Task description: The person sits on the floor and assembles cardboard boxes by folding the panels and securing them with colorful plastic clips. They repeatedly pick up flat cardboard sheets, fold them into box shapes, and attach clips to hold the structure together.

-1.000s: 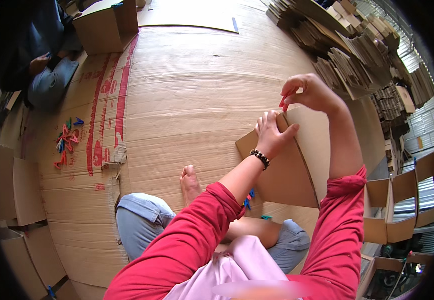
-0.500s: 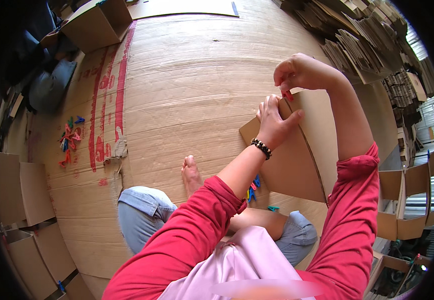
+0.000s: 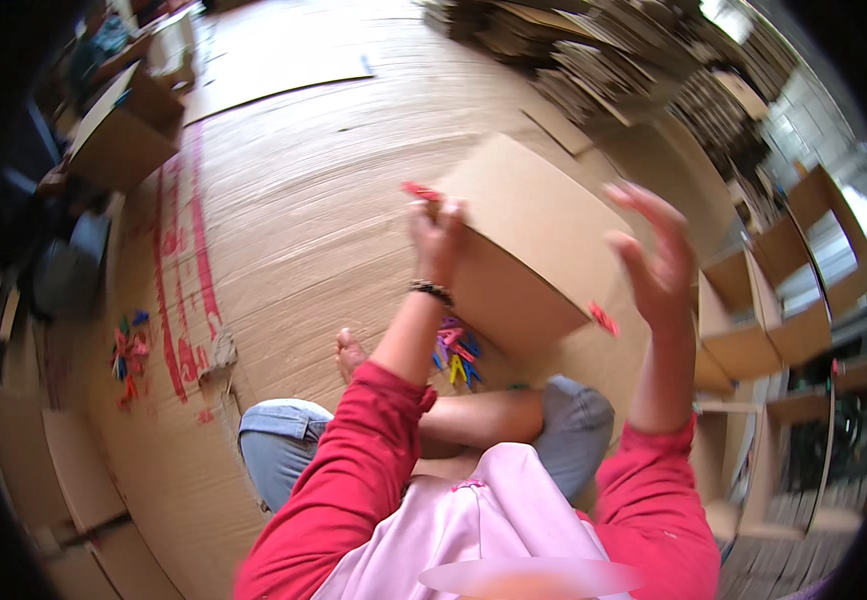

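In front of me, to the right, stands a brown cardboard box (image 3: 529, 215), tilted, with one flat panel facing up. My left hand (image 3: 438, 238) grips its left corner, just under a red clothespin (image 3: 422, 191) clipped there. A second red clothespin (image 3: 604, 319) sits at the box's near right corner. My right hand (image 3: 662, 258) is off the box on the right side, smeared by motion, its thumb and fingers apart with nothing between them. Beside the box, close to my legs, lies a pile of pink, yellow, blue and purple clothespins (image 3: 457, 352).
More clothespins (image 3: 132, 350) lie in a heap on the cardboard-covered floor (image 3: 284, 250) at the left. Stacks of flat cardboard (image 3: 594, 70) rise at the far right. Open boxes (image 3: 754, 310) stand on the right. Another person sits at the far left by a box (image 3: 129, 130).
My right hand has let go of the clothespin at the far corner and swung right and nearer, opening. The box has turned, showing its upper panel and a clothespin at the near right corner.
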The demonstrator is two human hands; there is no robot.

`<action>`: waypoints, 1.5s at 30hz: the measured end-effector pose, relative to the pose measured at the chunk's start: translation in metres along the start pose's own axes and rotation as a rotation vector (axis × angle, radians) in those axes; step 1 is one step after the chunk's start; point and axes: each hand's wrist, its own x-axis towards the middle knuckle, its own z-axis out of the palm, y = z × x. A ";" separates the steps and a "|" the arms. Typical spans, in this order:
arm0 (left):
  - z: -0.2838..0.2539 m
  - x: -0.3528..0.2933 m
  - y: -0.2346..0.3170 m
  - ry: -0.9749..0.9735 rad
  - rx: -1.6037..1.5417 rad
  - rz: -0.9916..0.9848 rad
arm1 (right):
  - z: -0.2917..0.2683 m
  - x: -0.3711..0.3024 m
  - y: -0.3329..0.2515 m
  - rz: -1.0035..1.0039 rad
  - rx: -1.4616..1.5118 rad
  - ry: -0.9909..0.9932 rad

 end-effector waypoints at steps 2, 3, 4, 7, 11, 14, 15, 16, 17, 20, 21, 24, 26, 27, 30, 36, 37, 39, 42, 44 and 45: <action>-0.013 -0.004 0.017 0.064 -0.212 -0.048 | -0.034 -0.068 -0.024 0.163 0.082 0.262; -0.024 -0.017 0.030 0.036 -0.412 -0.122 | -0.042 -0.098 -0.032 0.256 0.110 0.346; -0.022 -0.023 0.046 0.043 -0.342 -0.090 | -0.034 -0.125 -0.037 0.384 0.115 0.337; 0.004 -0.049 0.101 -0.229 -0.577 -0.057 | -0.014 -0.169 -0.042 0.368 -0.069 -0.022; 0.039 -0.081 0.159 -0.324 -0.731 -0.161 | -0.048 -0.163 -0.051 0.295 -0.058 0.096; 0.037 -0.081 0.162 -0.354 -0.522 0.002 | -0.104 -0.135 -0.079 -0.079 -0.337 0.177; 0.029 -0.078 0.153 -0.339 -0.408 -0.001 | -0.126 -0.129 -0.096 -0.091 -0.529 0.142; 0.018 -0.073 0.140 -0.369 -0.296 0.045 | -0.151 -0.124 -0.114 -0.103 -0.739 0.105; 0.002 -0.067 0.125 -0.387 -0.232 -0.040 | -0.175 -0.119 -0.133 -0.105 -0.902 0.093; -0.067 -0.040 0.074 -0.456 -0.016 -0.300 | -0.250 -0.097 -0.175 -0.145 -1.460 0.151; -0.097 -0.031 0.056 -0.410 0.097 -0.395 | -0.274 -0.091 -0.187 -0.118 -1.617 0.175; -0.194 -0.013 0.014 -0.227 0.419 -0.601 | -0.347 -0.088 -0.220 -0.160 -1.890 0.266; -0.244 -0.006 -0.005 0.087 0.501 -0.781 | -0.377 -0.114 -0.239 -0.195 -1.795 0.467; -0.257 0.000 -0.011 0.106 0.508 -0.725 | -0.401 -0.126 -0.260 0.118 -2.113 0.331; -0.272 0.013 -0.012 0.189 0.482 -0.672 | -0.420 -0.192 -0.285 0.293 -2.208 0.519; -0.240 0.010 0.008 0.024 0.541 -0.572 | -0.405 -0.348 -0.338 1.149 -2.182 0.373; -0.236 0.007 0.012 0.025 0.547 -0.584 | -0.399 -0.371 -0.342 1.209 -2.161 0.339; -0.232 0.002 0.019 0.054 0.579 -0.591 | -0.384 -0.412 -0.339 1.561 -2.001 0.234; -0.229 -0.001 0.027 0.051 0.592 -0.569 | -0.360 -0.464 -0.314 1.815 -1.720 -0.137; -0.227 -0.003 0.031 0.038 0.592 -0.574 | -0.339 -0.498 -0.286 1.926 -1.544 -0.323; -0.227 -0.004 0.033 0.026 0.605 -0.563 | -0.326 -0.516 -0.270 1.788 -1.512 -0.410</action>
